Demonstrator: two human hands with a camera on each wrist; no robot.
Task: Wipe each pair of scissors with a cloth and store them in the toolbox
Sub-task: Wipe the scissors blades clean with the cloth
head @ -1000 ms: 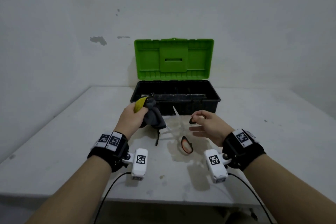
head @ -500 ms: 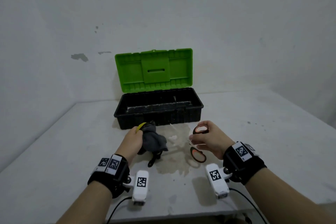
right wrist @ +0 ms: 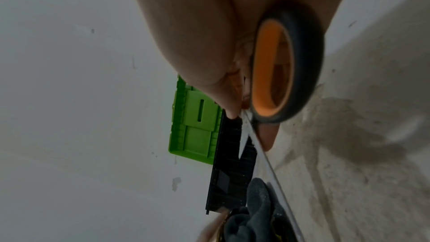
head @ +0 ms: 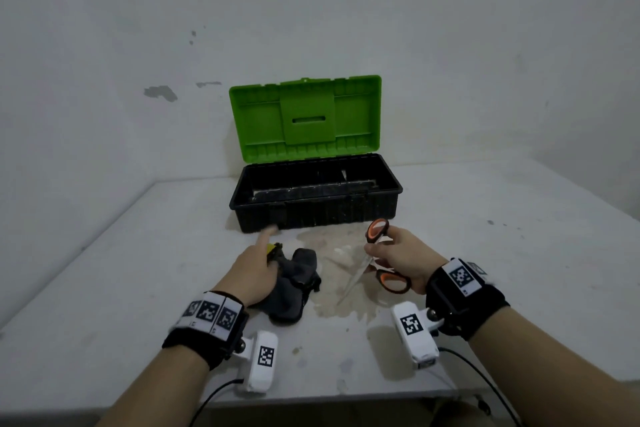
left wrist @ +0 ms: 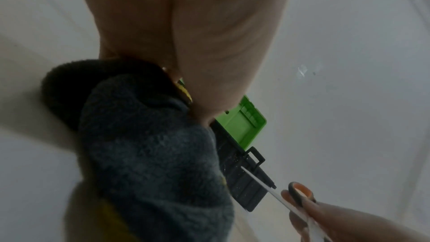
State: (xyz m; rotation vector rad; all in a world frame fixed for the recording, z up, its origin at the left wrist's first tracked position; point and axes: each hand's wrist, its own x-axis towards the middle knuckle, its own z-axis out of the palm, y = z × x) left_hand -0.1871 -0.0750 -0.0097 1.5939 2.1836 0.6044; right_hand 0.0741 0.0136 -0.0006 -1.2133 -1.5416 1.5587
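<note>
My left hand (head: 268, 262) lies low on the table (head: 485, 270), its fingers curled on a dark grey cloth (head: 294, 288) bunched round a yellow-and-black object (head: 274, 248), and its index finger points at the toolbox. The cloth (left wrist: 151, 154) fills the left wrist view. My right hand (head: 381, 253) grips the orange-and-black scissors (head: 393, 282) at the handles, with the blades open and slanting down-left toward the table. One orange handle loop (right wrist: 272, 69) shows close in the right wrist view. The black toolbox (head: 315, 208) stands open behind both hands with its green lid (head: 304, 118) upright.
A brownish stain (head: 332, 305) spreads on the white table between my hands and in front of the toolbox. Bare walls enclose the table at the back and left. The table's front edge runs just under my wrists.
My left hand came down onto the table with the cloth bundle. My right hand took hold of the orange scissors, raised them and turned the blades down-left.
</note>
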